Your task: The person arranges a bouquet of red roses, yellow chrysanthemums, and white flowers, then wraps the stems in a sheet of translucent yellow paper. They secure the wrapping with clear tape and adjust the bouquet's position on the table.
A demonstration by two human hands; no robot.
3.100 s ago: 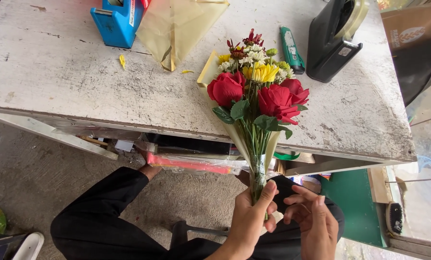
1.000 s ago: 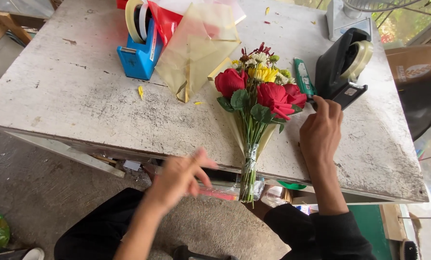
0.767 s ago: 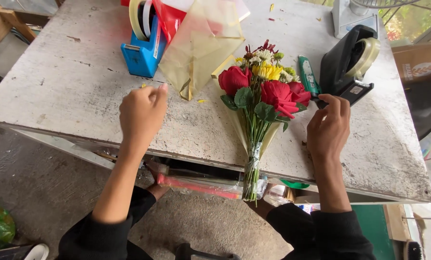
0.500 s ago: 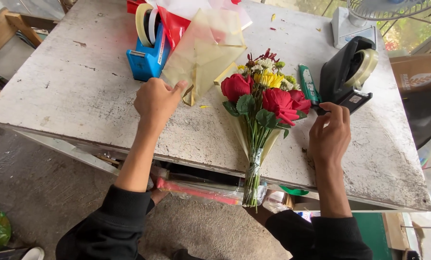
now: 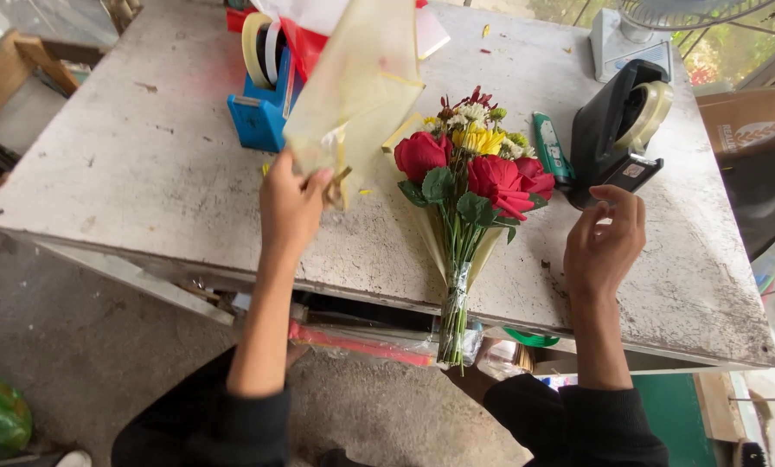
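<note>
Pale yellow wrapping sheet (image 5: 361,95) lifted off the table (image 5: 128,164), pinched at its lower corner by the left hand (image 5: 291,203), fingers closed on the edge; held up and tilted, likely to bring it clear of the clutter behind. Thin, see-through, cone-like where it hangs, creased along one side.

Just right of it, bouquet (image 5: 474,177) lying flat with heads pointing away and stems taped together, sticking out past the near table edge, probably so the blooms rest without being crushed. Red roses in front, one yellow flower and small white ones behind, green leaves below.

Right hand (image 5: 605,246) raised beside a black tape dispenser (image 5: 617,130), fingers curled loosely, thumb and forefinger near each other; gripping anything, cannot tell. Blue tape dispenser (image 5: 262,104) behind the sheet, green tube (image 5: 549,149) between flowers and black dispenser.
</note>
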